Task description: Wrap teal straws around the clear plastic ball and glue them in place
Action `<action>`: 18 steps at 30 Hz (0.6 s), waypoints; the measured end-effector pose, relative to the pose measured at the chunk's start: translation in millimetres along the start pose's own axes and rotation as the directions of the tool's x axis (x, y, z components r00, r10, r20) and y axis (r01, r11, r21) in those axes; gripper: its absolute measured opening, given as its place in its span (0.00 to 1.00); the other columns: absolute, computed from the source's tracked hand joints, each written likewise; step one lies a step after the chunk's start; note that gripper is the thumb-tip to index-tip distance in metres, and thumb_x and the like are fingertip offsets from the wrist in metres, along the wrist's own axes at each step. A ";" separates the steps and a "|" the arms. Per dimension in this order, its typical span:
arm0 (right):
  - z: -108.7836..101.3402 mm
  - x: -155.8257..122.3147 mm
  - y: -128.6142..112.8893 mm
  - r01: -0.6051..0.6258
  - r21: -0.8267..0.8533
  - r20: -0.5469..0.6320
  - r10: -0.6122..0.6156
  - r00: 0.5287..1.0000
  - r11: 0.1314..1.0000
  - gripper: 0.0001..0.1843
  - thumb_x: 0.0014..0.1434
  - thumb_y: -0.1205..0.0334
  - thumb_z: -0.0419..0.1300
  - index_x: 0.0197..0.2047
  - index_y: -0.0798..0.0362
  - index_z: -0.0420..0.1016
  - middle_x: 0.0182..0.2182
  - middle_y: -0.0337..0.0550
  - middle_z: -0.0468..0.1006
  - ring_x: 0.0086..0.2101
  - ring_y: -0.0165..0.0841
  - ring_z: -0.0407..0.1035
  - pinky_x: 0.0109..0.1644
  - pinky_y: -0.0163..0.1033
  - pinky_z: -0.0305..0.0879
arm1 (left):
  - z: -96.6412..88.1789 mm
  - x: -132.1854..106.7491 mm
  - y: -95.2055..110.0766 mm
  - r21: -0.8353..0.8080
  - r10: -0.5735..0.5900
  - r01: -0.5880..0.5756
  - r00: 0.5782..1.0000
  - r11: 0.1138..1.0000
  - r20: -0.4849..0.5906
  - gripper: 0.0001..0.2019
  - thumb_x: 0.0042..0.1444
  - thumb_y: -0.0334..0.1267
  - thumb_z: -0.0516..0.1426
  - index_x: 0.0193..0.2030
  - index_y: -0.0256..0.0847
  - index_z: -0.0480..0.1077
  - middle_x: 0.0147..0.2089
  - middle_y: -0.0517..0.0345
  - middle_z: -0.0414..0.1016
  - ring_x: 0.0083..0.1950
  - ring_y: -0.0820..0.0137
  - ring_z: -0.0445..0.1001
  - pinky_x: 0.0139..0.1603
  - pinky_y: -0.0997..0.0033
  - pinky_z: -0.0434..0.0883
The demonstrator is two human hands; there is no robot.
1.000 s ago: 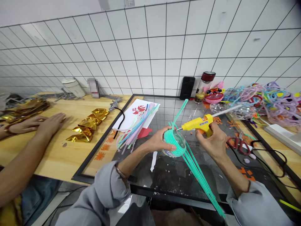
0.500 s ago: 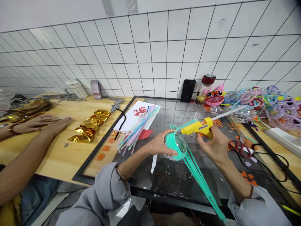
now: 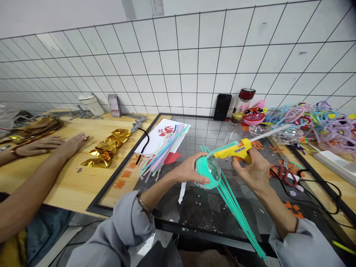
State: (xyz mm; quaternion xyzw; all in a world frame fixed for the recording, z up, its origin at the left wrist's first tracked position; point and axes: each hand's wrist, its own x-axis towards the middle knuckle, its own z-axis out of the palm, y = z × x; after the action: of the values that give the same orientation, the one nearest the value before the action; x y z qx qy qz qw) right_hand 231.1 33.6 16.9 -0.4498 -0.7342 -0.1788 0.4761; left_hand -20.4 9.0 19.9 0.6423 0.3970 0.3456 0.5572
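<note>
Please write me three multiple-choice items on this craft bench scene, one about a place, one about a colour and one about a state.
1. Where does the black phone stand?
A. Propped against the tiled wall
B. Flat on the wooden bench
C. In the left hand

2. What colour are the strips wound round the clear ball?
A. Gold
B. Teal green
C. Red

3. How is the yellow glue gun held?
A. Lying loose on the glass top
B. Gripped in the right hand, nozzle toward the ball
C. Hanging by its cord

Answers:
1 A, it leans upright on the tiles beside the red-capped jar.
2 B, teal strips trail down from the ball in the left hand.
3 B, fingers wrap its handle.
</note>
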 end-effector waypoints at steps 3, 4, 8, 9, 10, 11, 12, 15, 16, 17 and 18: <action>-1.1 0.9 0.6 0.023 -0.007 -0.005 -0.023 1.000 1.000 0.12 0.54 0.59 0.61 0.30 0.48 0.59 0.22 0.33 0.64 0.22 0.29 0.61 0.27 0.35 0.56 | 0.2 0.4 0.5 -0.007 -0.004 0.004 1.000 1.000 0.005 0.45 0.32 0.42 0.73 0.60 0.37 0.65 0.49 0.52 0.72 0.46 0.63 0.71 0.48 0.65 0.69; -1.6 1.3 0.5 0.033 -0.007 -0.005 -0.033 0.999 0.999 0.12 0.54 0.60 0.61 0.30 0.48 0.59 0.22 0.32 0.64 0.22 0.29 0.61 0.27 0.35 0.56 | 0.2 0.6 0.5 -0.006 -0.009 0.009 1.000 1.000 0.005 0.45 0.32 0.43 0.73 0.60 0.37 0.64 0.49 0.52 0.72 0.47 0.63 0.70 0.48 0.65 0.68; -3.8 3.3 -0.5 0.064 0.006 0.004 -0.064 0.998 0.998 0.12 0.54 0.62 0.61 0.30 0.48 0.58 0.22 0.32 0.63 0.22 0.29 0.61 0.27 0.35 0.56 | -0.3 1.0 -0.8 0.030 -0.006 0.006 1.000 1.000 -0.006 0.46 0.32 0.43 0.73 0.60 0.36 0.64 0.49 0.52 0.71 0.47 0.63 0.70 0.48 0.64 0.68; -4.2 3.6 -0.6 0.064 0.011 0.008 -0.064 0.998 0.998 0.12 0.54 0.62 0.60 0.29 0.48 0.57 0.22 0.32 0.63 0.22 0.29 0.61 0.27 0.35 0.56 | -0.4 0.9 -1.3 0.030 -0.007 0.007 1.000 1.000 -0.004 0.45 0.32 0.43 0.73 0.60 0.36 0.64 0.49 0.52 0.72 0.46 0.63 0.71 0.48 0.64 0.69; -4.5 3.9 -0.7 0.060 0.016 0.012 -0.061 0.998 0.998 0.12 0.54 0.62 0.60 0.29 0.48 0.57 0.22 0.33 0.64 0.22 0.29 0.60 0.28 0.35 0.56 | -0.5 0.8 -1.7 0.024 -0.013 0.013 1.000 1.000 0.001 0.45 0.33 0.43 0.73 0.61 0.36 0.64 0.49 0.52 0.72 0.46 0.63 0.71 0.48 0.64 0.69; -4.7 4.0 -0.7 0.054 0.022 0.019 -0.055 0.998 0.998 0.12 0.54 0.62 0.60 0.29 0.48 0.58 0.22 0.33 0.64 0.23 0.29 0.61 0.28 0.35 0.56 | -0.6 0.6 -1.9 0.018 -0.019 0.019 1.000 1.000 0.007 0.45 0.33 0.43 0.73 0.61 0.36 0.64 0.48 0.52 0.73 0.46 0.63 0.72 0.47 0.64 0.70; -4.8 4.0 -0.6 0.045 0.028 0.024 -0.045 0.999 0.999 0.11 0.55 0.61 0.60 0.29 0.48 0.58 0.23 0.34 0.65 0.23 0.30 0.61 0.28 0.35 0.56 | -0.5 0.3 -1.9 0.012 -0.019 0.019 1.000 1.000 0.007 0.45 0.33 0.42 0.73 0.61 0.36 0.64 0.48 0.52 0.73 0.46 0.63 0.73 0.48 0.64 0.70; -4.9 3.8 -0.7 0.014 0.041 0.038 -0.016 0.999 0.999 0.11 0.55 0.61 0.60 0.28 0.48 0.59 0.23 0.35 0.66 0.25 0.31 0.63 0.29 0.36 0.56 | -0.1 -0.7 -1.3 -0.008 -0.023 0.023 1.000 1.000 0.016 0.45 0.33 0.41 0.73 0.61 0.37 0.64 0.49 0.52 0.74 0.48 0.61 0.73 0.49 0.63 0.71; -4.9 3.8 -0.9 0.006 0.046 0.042 -0.008 0.999 0.999 0.11 0.55 0.60 0.60 0.28 0.48 0.59 0.23 0.35 0.66 0.25 0.31 0.63 0.29 0.36 0.56 | 0.1 -1.0 -1.0 -0.018 -0.030 0.030 0.999 0.999 0.022 0.45 0.34 0.41 0.73 0.61 0.37 0.64 0.49 0.52 0.74 0.48 0.61 0.73 0.49 0.63 0.71; -5.0 3.9 -1.3 -0.001 0.051 0.046 -0.002 0.999 0.999 0.11 0.55 0.60 0.60 0.28 0.48 0.59 0.23 0.36 0.66 0.25 0.32 0.63 0.29 0.37 0.56 | 0.4 -1.4 -0.9 -0.029 -0.037 0.038 0.999 0.999 0.025 0.45 0.34 0.41 0.73 0.62 0.38 0.64 0.49 0.51 0.74 0.48 0.61 0.73 0.49 0.63 0.71; -5.0 4.0 -1.7 -0.007 0.056 0.051 0.004 0.999 0.998 0.11 0.55 0.60 0.59 0.28 0.48 0.59 0.23 0.36 0.66 0.25 0.31 0.63 0.29 0.37 0.56 | 0.6 -1.6 -1.0 -0.041 -0.043 0.044 0.999 0.998 0.025 0.46 0.34 0.41 0.73 0.62 0.38 0.64 0.50 0.51 0.74 0.48 0.61 0.74 0.49 0.62 0.71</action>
State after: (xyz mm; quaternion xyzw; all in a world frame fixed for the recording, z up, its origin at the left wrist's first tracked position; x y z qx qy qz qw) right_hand 231.8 31.2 23.0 -0.4428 -0.7494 -0.1455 0.4702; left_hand -20.7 7.3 18.8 0.6259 0.3968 0.3335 0.5827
